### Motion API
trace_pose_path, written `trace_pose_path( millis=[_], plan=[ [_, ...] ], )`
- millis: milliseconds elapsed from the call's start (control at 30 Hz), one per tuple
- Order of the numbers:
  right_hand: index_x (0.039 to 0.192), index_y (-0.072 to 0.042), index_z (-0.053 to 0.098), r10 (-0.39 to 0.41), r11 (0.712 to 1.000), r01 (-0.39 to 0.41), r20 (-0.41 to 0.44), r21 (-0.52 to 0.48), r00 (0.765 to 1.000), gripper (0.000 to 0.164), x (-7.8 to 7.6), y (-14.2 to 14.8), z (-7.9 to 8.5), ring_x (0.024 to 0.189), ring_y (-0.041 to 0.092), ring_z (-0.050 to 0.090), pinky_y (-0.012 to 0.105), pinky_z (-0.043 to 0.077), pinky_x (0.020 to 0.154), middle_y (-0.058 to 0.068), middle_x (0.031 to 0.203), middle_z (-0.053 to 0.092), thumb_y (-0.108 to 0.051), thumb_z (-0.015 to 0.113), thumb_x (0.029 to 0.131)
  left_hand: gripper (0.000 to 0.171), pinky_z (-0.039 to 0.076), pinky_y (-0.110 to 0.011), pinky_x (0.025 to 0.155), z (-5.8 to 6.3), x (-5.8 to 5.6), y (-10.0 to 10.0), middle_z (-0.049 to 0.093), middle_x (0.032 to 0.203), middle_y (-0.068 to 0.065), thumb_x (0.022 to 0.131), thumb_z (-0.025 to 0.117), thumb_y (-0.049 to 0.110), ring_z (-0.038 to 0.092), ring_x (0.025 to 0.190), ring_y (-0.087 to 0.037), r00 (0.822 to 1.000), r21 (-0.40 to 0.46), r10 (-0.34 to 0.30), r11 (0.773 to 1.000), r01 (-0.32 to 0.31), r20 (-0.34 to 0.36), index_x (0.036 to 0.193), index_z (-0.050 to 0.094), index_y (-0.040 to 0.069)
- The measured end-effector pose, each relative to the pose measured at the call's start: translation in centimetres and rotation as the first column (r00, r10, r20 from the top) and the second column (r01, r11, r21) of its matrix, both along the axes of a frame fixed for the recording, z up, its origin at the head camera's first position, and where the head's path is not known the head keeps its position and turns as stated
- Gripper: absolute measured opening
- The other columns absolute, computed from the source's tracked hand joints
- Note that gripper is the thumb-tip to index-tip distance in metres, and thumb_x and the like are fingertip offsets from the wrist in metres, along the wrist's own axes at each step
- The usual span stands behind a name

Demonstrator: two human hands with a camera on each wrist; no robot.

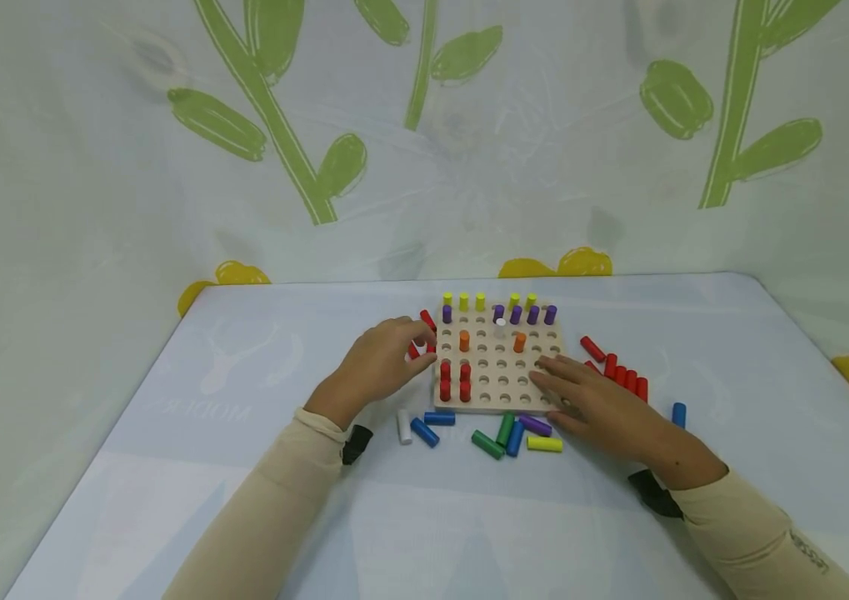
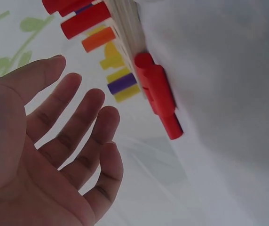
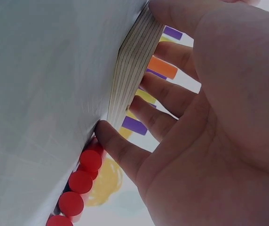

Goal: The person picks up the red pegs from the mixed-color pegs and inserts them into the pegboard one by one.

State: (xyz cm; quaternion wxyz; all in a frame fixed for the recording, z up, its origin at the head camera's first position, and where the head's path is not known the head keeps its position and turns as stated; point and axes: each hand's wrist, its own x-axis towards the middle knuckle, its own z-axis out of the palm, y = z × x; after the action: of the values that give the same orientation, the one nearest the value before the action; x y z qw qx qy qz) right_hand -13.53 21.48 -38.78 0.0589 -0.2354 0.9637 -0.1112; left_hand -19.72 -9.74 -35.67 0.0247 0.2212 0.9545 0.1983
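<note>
Pegboard (image 1: 493,407) in high head, close wrist views

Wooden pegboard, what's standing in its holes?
Yellow pegs, purple pegs, orange pegs, red pegs and one white peg. The right hand covers the near right part of the pegboard; anything beneath can't be seen.

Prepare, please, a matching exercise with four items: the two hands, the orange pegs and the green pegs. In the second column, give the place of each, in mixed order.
Column one
1. Left hand
2. Right hand
3. Orange pegs
4. Green pegs

Column two
A. Standing upright in the board
B. At the board's right side
C. Lying on the table, on the near side of the board
D. At the board's left side, holding nothing

Right pairs: 1-D, 2-B, 3-A, 4-C
</note>
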Motion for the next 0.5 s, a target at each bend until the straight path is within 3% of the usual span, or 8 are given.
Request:
trace_pose_path(
  millis=[333, 500],
  plan=[
    [0.150, -0.019, 0.046, 0.002, 1.000, -0.002, -0.011, 0.005, 1.000, 0.068, -0.17, 0.03, -0.07, 0.149, 0.038, 0.031, 0.052, 0.048, 0.104, 0.010, 0.159, 0.038, -0.029, 0.075, 0.090, 0.030, 0.055, -0.036, 0.087, -0.62, -0.84, -0.70, 0.066, 0.115, -0.003, 0.095, 0.069, 0.032, 0.060, 0.099, -0.019, 0.993, -0.041, 0.074, 0.997, -0.070, 0.089, 0.121, 0.066, 0.018],
    [0.150, -0.019, 0.046, 0.010, 1.000, -0.010, -0.014, 0.012, 1.000, 0.068, -0.19, 0.11, -0.21, 0.148, 0.038, 0.032, 0.051, 0.049, 0.103, 0.010, 0.159, 0.039, -0.029, 0.075, 0.089, 0.037, 0.054, -0.043, 0.098, -1.00, -1.10, -0.90, 0.062, 0.130, -0.006, 0.095, 0.069, 0.034, 0.059, 0.116, -0.023, 0.986, -0.082, 0.111, 0.991, -0.102, 0.122, 0.129, 0.064, 0.019]
  ],
)
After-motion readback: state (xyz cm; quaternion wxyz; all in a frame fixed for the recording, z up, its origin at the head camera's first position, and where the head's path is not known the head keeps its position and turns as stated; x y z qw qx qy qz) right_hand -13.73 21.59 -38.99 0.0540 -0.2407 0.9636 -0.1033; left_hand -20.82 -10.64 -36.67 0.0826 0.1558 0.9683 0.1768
